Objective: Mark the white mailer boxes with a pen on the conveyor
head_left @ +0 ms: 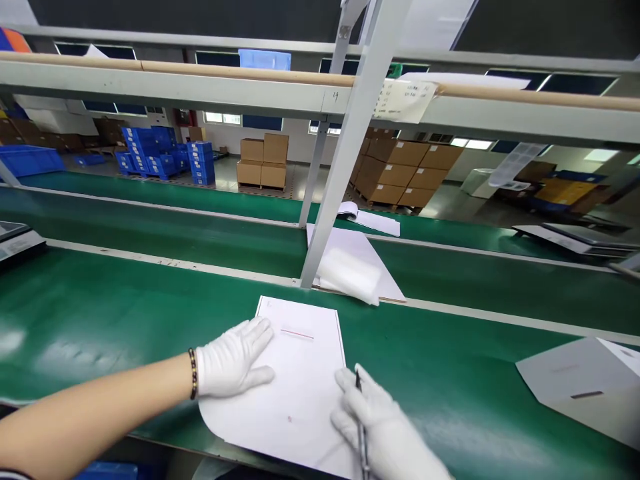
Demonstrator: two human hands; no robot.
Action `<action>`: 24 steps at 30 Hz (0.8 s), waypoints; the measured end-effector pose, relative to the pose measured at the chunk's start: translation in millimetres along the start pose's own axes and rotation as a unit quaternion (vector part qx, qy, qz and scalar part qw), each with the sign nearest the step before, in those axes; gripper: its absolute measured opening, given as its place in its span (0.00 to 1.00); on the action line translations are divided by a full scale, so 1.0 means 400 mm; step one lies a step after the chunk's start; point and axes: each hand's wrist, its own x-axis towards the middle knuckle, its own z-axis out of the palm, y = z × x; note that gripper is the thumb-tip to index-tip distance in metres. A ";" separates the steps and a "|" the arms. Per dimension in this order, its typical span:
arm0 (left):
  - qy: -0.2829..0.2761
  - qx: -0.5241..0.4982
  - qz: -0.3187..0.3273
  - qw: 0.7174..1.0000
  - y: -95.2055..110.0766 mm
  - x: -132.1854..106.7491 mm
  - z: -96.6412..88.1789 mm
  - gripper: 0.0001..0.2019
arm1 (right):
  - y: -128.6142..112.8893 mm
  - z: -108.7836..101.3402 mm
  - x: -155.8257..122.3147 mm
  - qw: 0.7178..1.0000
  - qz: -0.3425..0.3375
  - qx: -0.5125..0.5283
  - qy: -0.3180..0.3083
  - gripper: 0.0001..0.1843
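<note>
Quite a bit is cut off here: the right hand [385, 427] runs out of the bottom edge, so its wrist is gone, and the pen [361, 427] it holds is mostly buried in the glove, with only the dark tip by the fingertips and a thin stretch lower down showing. The near edge of the white sheet [300, 380] also slips under that hand and off the bottom of the view. Whatever is printed on the sheet is too faint to read; I can only make out a short red line near the top and a tiny reddish speck lower down. The sheet itself is plain white, flat on the green table surface [125, 313] right in front of the person, with its near left corner looking rounded or slightly curled. Its long axis runs away from the person toward the slanted metal post [345, 167], tilted a bit to the right. The left hand [235, 360], in a white glove with a dark bead bracelet [193, 373] at the wrist, lies open and flat on the sheet's left edge. The right hand is closed around the pen, tip pointing away over the sheet's right edge. A grey sheet [580, 380] lies well apart on the right.
</note>
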 end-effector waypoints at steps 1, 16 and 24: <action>0.005 0.011 0.004 1.000 0.011 -0.007 0.021 0.36 | 0.004 0.030 -0.025 0.999 -0.014 -0.025 -0.015 0.09; 0.158 -0.489 -0.166 0.842 0.084 -0.114 0.292 0.41 | 0.026 0.269 -0.149 0.882 0.380 0.245 0.131 0.26; 0.231 -0.212 -0.140 0.939 0.034 -0.026 0.056 0.26 | -0.054 0.089 0.052 0.940 0.166 0.164 0.250 0.17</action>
